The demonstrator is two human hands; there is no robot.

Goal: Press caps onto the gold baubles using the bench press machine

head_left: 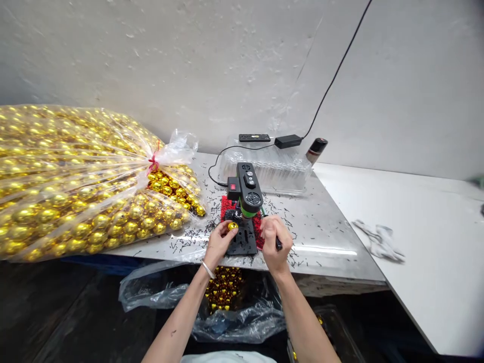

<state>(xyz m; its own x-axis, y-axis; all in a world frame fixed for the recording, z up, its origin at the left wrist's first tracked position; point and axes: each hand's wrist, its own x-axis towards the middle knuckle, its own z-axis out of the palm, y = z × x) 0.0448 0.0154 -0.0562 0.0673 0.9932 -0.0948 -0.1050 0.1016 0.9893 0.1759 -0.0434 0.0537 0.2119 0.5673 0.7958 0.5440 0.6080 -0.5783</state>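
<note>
My left hand (220, 241) pinches a shiny gold ball (232, 226) between thumb and fingers, low over the black base plate (242, 244) of a small bench drill press (249, 194). The ball sits just left of and below the machine's head, and a dark spot shows on its top. To the right of the plate, my right hand (277, 241) is wrapped around a black lever handle (279, 244), whose end sticks out of the fist. A red mat (227, 203) lies under the machine. The drill's tip is hidden behind its head.
A large clear bag of gold balls (75, 191) fills the left side. An open plastic bag (159, 292) with more balls hangs below the table edge. Behind the machine stand a clear plastic box (264, 174), a power adapter (288, 141) and a spray can (316, 149). Gloves (380, 242) lie right. Black shavings litter the tabletop.
</note>
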